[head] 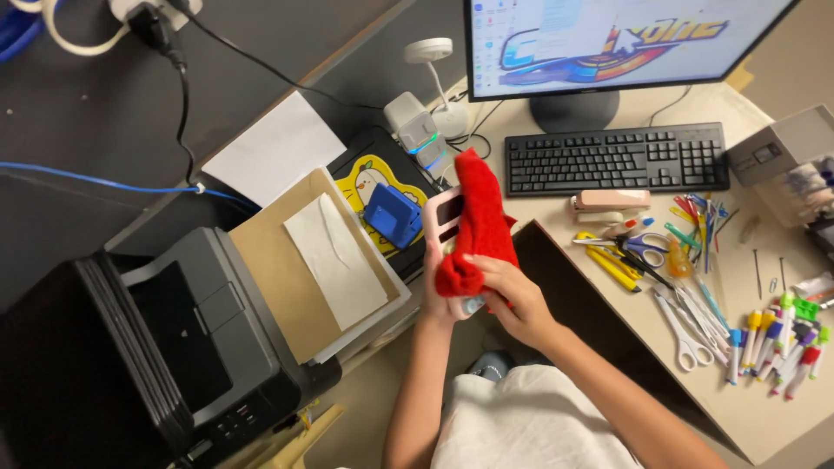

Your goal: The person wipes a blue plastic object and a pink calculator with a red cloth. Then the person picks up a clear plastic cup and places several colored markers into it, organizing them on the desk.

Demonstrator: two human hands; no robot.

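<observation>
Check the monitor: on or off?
On. The monitor screen is lit, showing a white window with colourful graphics above the keyboard.

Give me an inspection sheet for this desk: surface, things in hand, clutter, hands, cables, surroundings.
Surface: light desk, crowded on the right.
Things in hand: red cloth pressed over a pink handheld device.
Clutter: scissors, markers, stapler, blue box.
Hands: left hand holds the device from below; right hand grips the cloth.
Cables: blue cable and black cable cross the dark floor.
Surroundings: keyboard, monitor, black printer, papers.
</observation>
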